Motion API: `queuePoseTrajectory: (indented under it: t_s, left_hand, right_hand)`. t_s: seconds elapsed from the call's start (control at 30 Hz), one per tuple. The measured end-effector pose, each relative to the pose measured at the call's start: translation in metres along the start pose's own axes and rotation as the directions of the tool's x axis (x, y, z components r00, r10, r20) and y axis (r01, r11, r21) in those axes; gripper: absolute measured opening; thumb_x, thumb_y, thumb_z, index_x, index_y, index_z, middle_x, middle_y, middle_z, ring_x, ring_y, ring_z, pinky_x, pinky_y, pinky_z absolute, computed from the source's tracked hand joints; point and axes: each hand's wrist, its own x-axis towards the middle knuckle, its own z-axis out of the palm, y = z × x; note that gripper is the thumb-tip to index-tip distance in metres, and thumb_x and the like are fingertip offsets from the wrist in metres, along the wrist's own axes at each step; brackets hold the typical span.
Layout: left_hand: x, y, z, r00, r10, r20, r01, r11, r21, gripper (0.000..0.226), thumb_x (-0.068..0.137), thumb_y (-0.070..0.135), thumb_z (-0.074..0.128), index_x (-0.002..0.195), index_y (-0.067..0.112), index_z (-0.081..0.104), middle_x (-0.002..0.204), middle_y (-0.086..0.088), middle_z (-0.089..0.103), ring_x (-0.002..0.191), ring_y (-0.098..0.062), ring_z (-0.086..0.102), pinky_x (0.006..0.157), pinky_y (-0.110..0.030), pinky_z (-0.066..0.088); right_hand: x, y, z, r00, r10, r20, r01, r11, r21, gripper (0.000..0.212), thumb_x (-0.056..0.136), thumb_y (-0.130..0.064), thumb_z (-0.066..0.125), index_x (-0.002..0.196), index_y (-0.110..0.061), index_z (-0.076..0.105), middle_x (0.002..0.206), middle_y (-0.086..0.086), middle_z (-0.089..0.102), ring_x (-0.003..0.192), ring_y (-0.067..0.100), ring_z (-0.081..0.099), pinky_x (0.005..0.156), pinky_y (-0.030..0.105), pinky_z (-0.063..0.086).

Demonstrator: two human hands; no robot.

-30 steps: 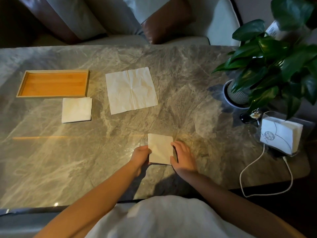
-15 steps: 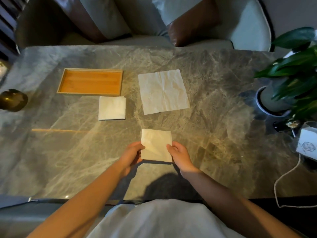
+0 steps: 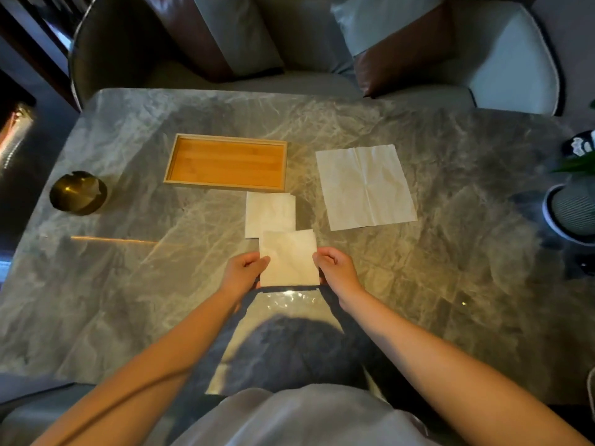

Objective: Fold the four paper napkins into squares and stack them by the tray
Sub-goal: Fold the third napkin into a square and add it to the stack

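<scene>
A folded square napkin (image 3: 289,257) is held just above the marble table (image 3: 450,284). My left hand (image 3: 244,273) pinches its left edge and my right hand (image 3: 335,268) pinches its right edge. Its far corner overlaps the near edge of a stack of folded napkins (image 3: 269,212), which lies right in front of the empty wooden tray (image 3: 227,185). One unfolded napkin (image 3: 365,186) lies flat to the right of the tray, creased down the middle.
A brass round object (image 3: 78,193) sits at the table's left edge. A potted plant's white pot (image 3: 571,210) stands at the right edge. Two chairs with cushions (image 3: 402,37) stand behind the far side of the table.
Both hands have carried the folded napkin away from me and to the left, from the near middle of the table up to the stack by the tray. My view has swung left.
</scene>
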Motion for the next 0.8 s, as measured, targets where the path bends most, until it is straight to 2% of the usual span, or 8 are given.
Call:
queuePoseTrajectory:
  t_s: [0.13, 0.2, 0.33, 0.4, 0.5, 0.57, 0.67, 0.8]
  left_hand:
    - [0.024, 0.019, -0.017, 0.998, 0.067, -0.002, -0.067, 0.996, 0.055, 0.015, 0.092, 0.012, 0.054, 0.09, 0.008, 0.068, 0.086, -0.018, 0.062, 0.077, -0.027, 0.058, 0.076, -0.04, 0.05]
    - [0.036, 0.031, -0.02, 0.995, 0.096, 0.004, -0.096, 0.993, 0.068, 0.022, 0.093, 0.01, 0.052, 0.109, 0.008, 0.066, 0.091, -0.017, 0.064, 0.075, -0.024, 0.061, 0.073, -0.036, 0.054]
    - [0.056, 0.048, -0.023, 0.99, 0.14, -0.022, -0.134, 0.974, 0.182, 0.03, 0.089, 0.002, 0.049, 0.116, -0.006, 0.059, 0.105, -0.038, 0.059, 0.099, -0.048, 0.057, 0.086, -0.044, 0.05]
    - [0.063, 0.054, -0.024, 0.989, 0.145, -0.037, -0.137, 0.978, 0.16, 0.027, 0.087, -0.001, 0.05, 0.111, 0.003, 0.063, 0.09, -0.033, 0.062, 0.084, -0.038, 0.06, 0.075, -0.031, 0.048]
    - [0.076, 0.053, -0.025, 0.99, 0.12, -0.073, -0.104, 0.975, 0.195, 0.036, 0.087, 0.003, 0.051, 0.123, 0.004, 0.057, 0.108, -0.023, 0.065, 0.101, -0.029, 0.061, 0.089, -0.032, 0.046]
    - [0.082, 0.049, -0.028, 0.985, 0.145, -0.092, -0.119, 0.962, 0.244, 0.034, 0.085, 0.003, 0.049, 0.116, 0.005, 0.063, 0.1, -0.013, 0.067, 0.091, -0.023, 0.06, 0.081, -0.03, 0.046]
    - [0.088, 0.044, -0.029, 0.973, 0.211, -0.094, -0.177, 0.943, 0.281, 0.026, 0.079, -0.001, 0.044, 0.089, 0.003, 0.068, 0.061, 0.001, 0.051, 0.058, -0.013, 0.041, 0.051, -0.025, 0.033]
    - [0.094, 0.04, -0.028, 0.969, 0.207, -0.134, -0.162, 0.944, 0.286, 0.026, 0.08, 0.002, 0.045, 0.093, 0.009, 0.066, 0.073, 0.002, 0.057, 0.064, -0.011, 0.048, 0.054, -0.022, 0.035]
  right_hand:
    - [0.018, -0.016, 0.021, 1.0, 0.025, -0.003, -0.025, 1.0, -0.016, 0.016, 0.094, -0.015, 0.051, 0.097, -0.021, 0.066, 0.085, -0.008, 0.065, 0.077, 0.008, 0.059, 0.061, 0.015, 0.05]
    - [0.027, -0.025, 0.027, 1.0, 0.019, -0.002, -0.02, 0.999, -0.043, 0.02, 0.092, -0.013, 0.051, 0.106, -0.02, 0.064, 0.088, -0.012, 0.063, 0.077, 0.001, 0.058, 0.056, 0.01, 0.044]
    - [0.046, -0.043, 0.035, 1.0, 0.012, 0.025, -0.01, 0.994, -0.107, 0.023, 0.093, -0.013, 0.051, 0.114, -0.019, 0.058, 0.089, -0.012, 0.06, 0.079, 0.002, 0.056, 0.061, 0.016, 0.042]
    - [0.055, -0.049, 0.038, 0.999, 0.004, 0.048, 0.003, 0.989, -0.147, 0.023, 0.094, -0.014, 0.05, 0.114, -0.021, 0.056, 0.089, -0.013, 0.059, 0.079, 0.001, 0.055, 0.061, 0.015, 0.041]
    - [0.067, -0.052, 0.043, 0.996, -0.01, 0.084, 0.027, 0.979, -0.204, 0.023, 0.094, -0.012, 0.048, 0.112, -0.025, 0.054, 0.091, -0.014, 0.057, 0.081, 0.001, 0.053, 0.066, 0.017, 0.041]
    - [0.074, -0.053, 0.046, 0.996, -0.012, 0.094, 0.033, 0.974, -0.222, 0.024, 0.093, -0.01, 0.047, 0.109, -0.027, 0.054, 0.092, -0.009, 0.058, 0.081, 0.005, 0.053, 0.071, 0.02, 0.044]
    - [0.082, -0.052, 0.05, 0.994, -0.032, 0.1, 0.055, 0.969, -0.242, 0.026, 0.093, -0.008, 0.046, 0.1, -0.03, 0.057, 0.094, -0.003, 0.058, 0.082, 0.009, 0.053, 0.074, 0.024, 0.045]
    - [0.086, -0.05, 0.054, 0.997, -0.052, 0.059, 0.065, 0.966, -0.249, 0.025, 0.093, -0.007, 0.046, 0.106, -0.025, 0.057, 0.11, 0.01, 0.061, 0.094, 0.021, 0.059, 0.086, 0.035, 0.05]
